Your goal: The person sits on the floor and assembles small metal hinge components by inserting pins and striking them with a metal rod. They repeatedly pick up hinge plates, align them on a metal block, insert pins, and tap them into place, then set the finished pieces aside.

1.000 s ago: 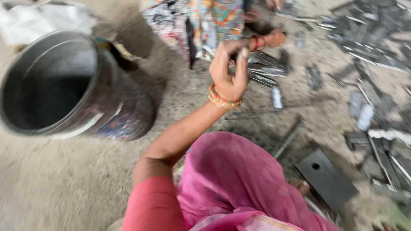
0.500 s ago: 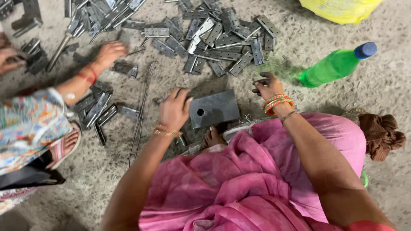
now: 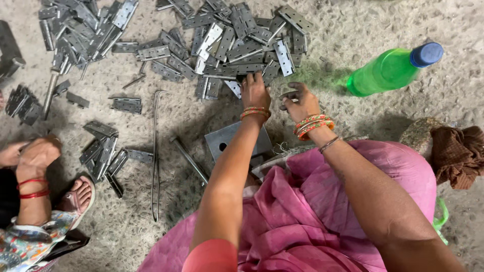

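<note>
1. The left hand (image 3: 255, 91) reaches into the near edge of the pile of metal hinges (image 3: 237, 40) on the floor (image 3: 353, 30), fingers curled onto one hinge.
2. The right hand (image 3: 301, 102), just beside it, pinches a small hinge piece (image 3: 288, 94) loosely.
3. A square steel plate (image 3: 227, 141) lies near the wrists.
4. A green bottle (image 3: 388, 70) lies to the right.
5. Another person's hand (image 3: 38, 153) is at the left.

My left hand (image 3: 255, 92) reaches into the far pile of metal hinges (image 3: 237, 35); my right hand (image 3: 301, 102) pinches one hinge beside it, green bottle (image 3: 388, 70) right.
</note>
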Demonstrator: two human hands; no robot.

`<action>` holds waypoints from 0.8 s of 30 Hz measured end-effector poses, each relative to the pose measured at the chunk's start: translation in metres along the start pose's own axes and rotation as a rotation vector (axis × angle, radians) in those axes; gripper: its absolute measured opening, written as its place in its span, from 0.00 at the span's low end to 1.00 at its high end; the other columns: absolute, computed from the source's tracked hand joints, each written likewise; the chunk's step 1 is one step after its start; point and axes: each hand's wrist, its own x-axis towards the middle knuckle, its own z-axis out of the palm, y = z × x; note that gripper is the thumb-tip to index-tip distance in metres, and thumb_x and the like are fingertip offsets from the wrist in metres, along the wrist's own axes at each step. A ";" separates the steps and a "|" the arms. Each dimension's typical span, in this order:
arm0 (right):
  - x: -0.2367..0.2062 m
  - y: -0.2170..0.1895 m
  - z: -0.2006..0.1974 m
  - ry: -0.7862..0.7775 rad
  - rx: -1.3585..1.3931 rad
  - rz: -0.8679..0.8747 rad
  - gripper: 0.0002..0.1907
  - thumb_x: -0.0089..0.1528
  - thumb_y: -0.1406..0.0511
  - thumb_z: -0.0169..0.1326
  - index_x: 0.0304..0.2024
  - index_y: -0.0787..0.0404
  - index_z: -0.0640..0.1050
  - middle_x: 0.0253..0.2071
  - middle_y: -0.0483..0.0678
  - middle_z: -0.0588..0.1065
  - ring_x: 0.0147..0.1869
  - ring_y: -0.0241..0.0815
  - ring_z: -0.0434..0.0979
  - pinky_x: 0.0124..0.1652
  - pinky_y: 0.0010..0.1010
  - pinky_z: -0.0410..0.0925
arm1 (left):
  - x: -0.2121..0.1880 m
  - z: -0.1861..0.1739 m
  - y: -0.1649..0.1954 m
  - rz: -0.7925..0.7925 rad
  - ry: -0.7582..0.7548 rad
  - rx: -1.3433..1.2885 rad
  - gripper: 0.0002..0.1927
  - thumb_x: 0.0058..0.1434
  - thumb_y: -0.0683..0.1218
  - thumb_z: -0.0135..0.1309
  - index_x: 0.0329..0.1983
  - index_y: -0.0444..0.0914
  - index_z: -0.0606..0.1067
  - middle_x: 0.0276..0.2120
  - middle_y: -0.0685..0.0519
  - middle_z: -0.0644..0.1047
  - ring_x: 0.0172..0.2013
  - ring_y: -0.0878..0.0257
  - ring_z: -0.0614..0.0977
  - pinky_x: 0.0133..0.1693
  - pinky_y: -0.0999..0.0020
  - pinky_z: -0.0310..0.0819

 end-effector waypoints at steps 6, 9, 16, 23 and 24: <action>0.000 0.000 0.006 -0.052 0.118 0.033 0.24 0.60 0.72 0.57 0.59 0.67 0.70 0.42 0.54 0.82 0.40 0.42 0.87 0.38 0.30 0.79 | 0.027 0.001 -0.005 -0.037 -0.302 -0.011 0.27 0.50 0.41 0.64 0.53 0.35 0.70 0.47 0.36 0.78 0.49 0.38 0.80 0.49 0.48 0.77; -0.002 -0.005 0.007 -0.066 0.130 0.039 0.24 0.61 0.71 0.57 0.59 0.67 0.69 0.43 0.53 0.82 0.40 0.43 0.87 0.38 0.29 0.79 | 0.024 -0.008 -0.026 0.025 -0.312 0.087 0.24 0.53 0.41 0.59 0.53 0.33 0.69 0.45 0.34 0.79 0.44 0.37 0.83 0.45 0.46 0.79; -0.007 -0.010 0.010 -0.131 -0.099 0.045 0.24 0.61 0.67 0.58 0.59 0.64 0.70 0.42 0.51 0.83 0.38 0.43 0.87 0.42 0.33 0.76 | -0.019 -0.022 -0.075 -0.242 -0.244 0.053 0.16 0.63 0.50 0.53 0.44 0.32 0.75 0.38 0.33 0.79 0.39 0.34 0.82 0.41 0.41 0.77; -0.010 0.006 0.023 -0.229 -0.356 -0.009 0.22 0.59 0.61 0.61 0.55 0.56 0.77 0.41 0.52 0.83 0.45 0.50 0.85 0.50 0.37 0.74 | -0.049 -0.049 -0.111 -0.823 -0.183 -0.593 0.17 0.70 0.52 0.52 0.41 0.32 0.77 0.28 0.41 0.77 0.28 0.49 0.77 0.31 0.54 0.69; -0.010 0.008 0.024 -0.263 -0.338 0.013 0.21 0.59 0.60 0.60 0.55 0.54 0.78 0.41 0.52 0.83 0.45 0.49 0.85 0.51 0.36 0.75 | -0.050 -0.059 -0.110 -0.810 -0.169 -0.669 0.16 0.71 0.52 0.53 0.42 0.32 0.78 0.27 0.42 0.76 0.25 0.52 0.75 0.28 0.57 0.68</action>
